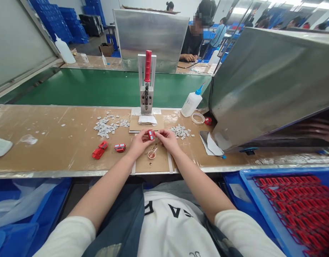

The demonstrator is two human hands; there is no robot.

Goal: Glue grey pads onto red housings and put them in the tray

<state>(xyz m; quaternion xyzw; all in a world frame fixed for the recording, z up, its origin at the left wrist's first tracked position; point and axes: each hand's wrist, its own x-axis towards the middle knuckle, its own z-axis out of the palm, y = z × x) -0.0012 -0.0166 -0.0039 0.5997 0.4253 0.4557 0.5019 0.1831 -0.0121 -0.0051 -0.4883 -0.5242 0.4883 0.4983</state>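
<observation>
A small red toy car (151, 135) with pale windows is between my hands, in front of the clamp press. My left hand (139, 143) grips it from the left with thumb and fingers. My right hand (167, 140) has its fingers pinched together at the car's right side; whether they hold some small part is too small to tell. Just below sits a little round cup (151, 154) with a thin stick in it. One red car (120, 147) lies left of my left hand, and more red pieces (99, 150) lie further left.
Grey chips lie in a left pile (105, 126) and a right pile (181, 131). The press (146, 96) with a red handle stands behind my hands. Right: a white bottle (191, 104), a tape roll (198, 118), a metal panel (260, 82) and a tray of red parts (244, 175). A person sits beyond the green belt (100, 87).
</observation>
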